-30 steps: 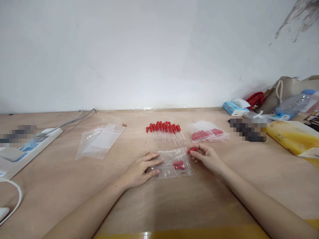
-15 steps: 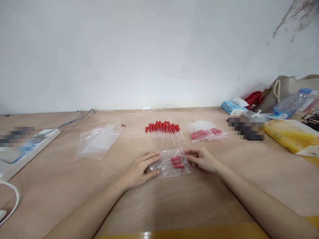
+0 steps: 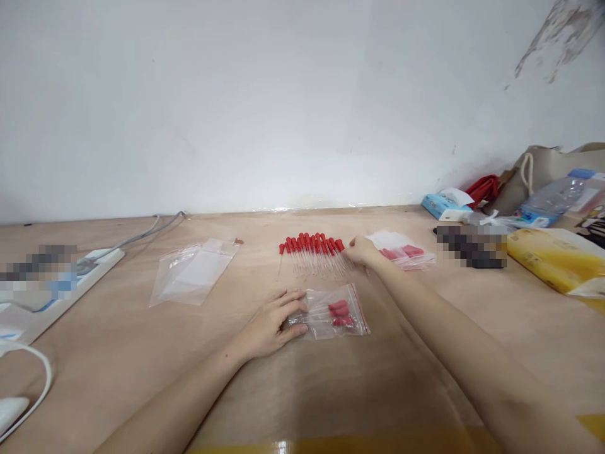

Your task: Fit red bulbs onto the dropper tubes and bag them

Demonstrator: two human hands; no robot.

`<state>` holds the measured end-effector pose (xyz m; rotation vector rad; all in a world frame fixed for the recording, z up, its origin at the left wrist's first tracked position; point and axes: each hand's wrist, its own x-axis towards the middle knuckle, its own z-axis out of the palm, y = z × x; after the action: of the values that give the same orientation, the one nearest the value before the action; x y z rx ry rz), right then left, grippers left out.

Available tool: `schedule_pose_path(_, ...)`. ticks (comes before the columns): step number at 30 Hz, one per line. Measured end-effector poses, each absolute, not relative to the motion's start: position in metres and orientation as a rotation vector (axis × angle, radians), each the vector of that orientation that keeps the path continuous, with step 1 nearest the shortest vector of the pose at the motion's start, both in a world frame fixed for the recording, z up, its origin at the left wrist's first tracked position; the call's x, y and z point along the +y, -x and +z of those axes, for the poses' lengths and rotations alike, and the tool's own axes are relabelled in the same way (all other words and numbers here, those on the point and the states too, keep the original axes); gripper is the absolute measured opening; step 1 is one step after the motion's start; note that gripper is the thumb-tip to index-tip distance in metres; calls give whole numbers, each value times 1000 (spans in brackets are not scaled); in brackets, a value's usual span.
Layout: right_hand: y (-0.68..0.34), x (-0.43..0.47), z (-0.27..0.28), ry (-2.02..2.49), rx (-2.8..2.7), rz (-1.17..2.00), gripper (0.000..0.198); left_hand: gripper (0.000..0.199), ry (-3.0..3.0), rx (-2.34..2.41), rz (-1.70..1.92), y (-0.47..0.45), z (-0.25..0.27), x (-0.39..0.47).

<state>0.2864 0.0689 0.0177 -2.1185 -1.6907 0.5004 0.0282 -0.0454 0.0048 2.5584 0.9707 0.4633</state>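
Observation:
My left hand (image 3: pixel 278 323) lies open on the table with its fingers and thumb apart, resting on the left end of a clear zip bag (image 3: pixel 316 328). Inside that bag are a few droppers with red rubber bulbs (image 3: pixel 339 309), their thin clear stems pointing left. Behind it, a row of loose red-bulbed droppers (image 3: pixel 312 244) lies with bulbs toward the wall. My right hand (image 3: pixel 363 251) is at the right end of this row; its fingertips are mostly hidden, so any grip on a dropper cannot be made out.
Filled bags with red bulbs (image 3: pixel 401 252) are stacked right of the row. Flat clear bags (image 3: pixel 196 271) lie at left, near a power strip (image 3: pixel 101 268) and cable. At right are a dark blurred object (image 3: pixel 472 249), a yellow pack (image 3: pixel 553 255), a blue tissue pack (image 3: pixel 444 207) and a bottle (image 3: pixel 553 198).
My right hand has left the zip bag's right edge and moved up to the right end of the dropper row. My left hand stays on the bag.

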Motion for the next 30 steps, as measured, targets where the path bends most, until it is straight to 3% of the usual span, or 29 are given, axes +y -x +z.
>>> schedule_pose_path(4,-285,74,22,2172,-1686,617,12,27,-2532,963,473,-28,4,-44)
schedule_pose_path(10,-284,70,29,2158,-1630,778,10,33,-2527,993,400,-25,2,-44)
schedule_pose_path(13,-290,66,33,2108,-1592,818,18,34,-2529,1003,384,-24,1,-44)
schedule_pose_path(18,-307,30,29,1902,-1529,820,50,35,-2580,981,380,-25,3,-46)
schedule_pose_path(22,-314,-14,6,1415,-1244,872,75,35,-2615,992,350,-27,5,-46)
schedule_pose_path(30,-301,-37,-18,1168,-951,812,60,36,-2603,1027,312,-26,5,-46)
